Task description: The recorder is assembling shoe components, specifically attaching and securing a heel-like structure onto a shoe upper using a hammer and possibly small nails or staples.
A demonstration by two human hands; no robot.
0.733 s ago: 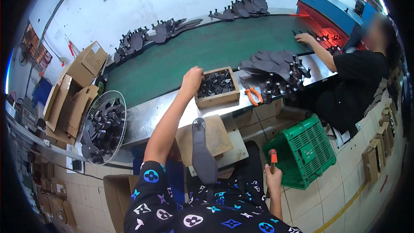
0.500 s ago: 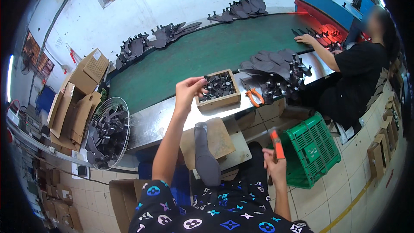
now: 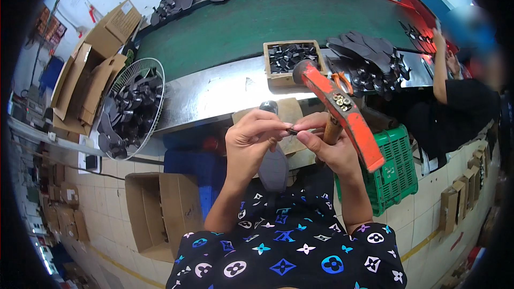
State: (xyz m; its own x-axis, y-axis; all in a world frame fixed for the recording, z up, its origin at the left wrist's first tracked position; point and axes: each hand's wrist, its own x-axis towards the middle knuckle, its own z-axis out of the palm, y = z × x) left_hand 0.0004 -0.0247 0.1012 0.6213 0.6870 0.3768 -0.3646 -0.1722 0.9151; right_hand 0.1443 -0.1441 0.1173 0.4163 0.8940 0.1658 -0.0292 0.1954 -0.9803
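Observation:
My left hand (image 3: 251,138) pinches a small black piece (image 3: 292,131), in front of my chest. The thumb and finger of my right hand (image 3: 338,152) touch the same piece from the other side. My right hand also keeps a hammer with an orange-red head (image 3: 349,119) and wooden handle (image 3: 332,130) in its grip, the head tilted up and outward. Below and behind my hands lies a dark grey shoe sole (image 3: 274,171), partly hidden by them, against a tan board (image 3: 289,111). Beyond, a wooden box (image 3: 279,80) holds many small black pieces (image 3: 292,56).
A green conveyor belt (image 3: 225,32) runs behind the metal bench edge (image 3: 214,88). Stacked grey soles (image 3: 367,51) and orange-handled pliers (image 3: 342,82) lie right of the box. A white wire basket (image 3: 160,104) of dark parts stands left, a green crate (image 3: 393,179) right. A co-worker (image 3: 463,101) sits at far right.
My left hand has come back from the wooden box to meet my right hand. My right hand has risen with the hammer. The view has tipped downward, and the co-worker's arm has moved.

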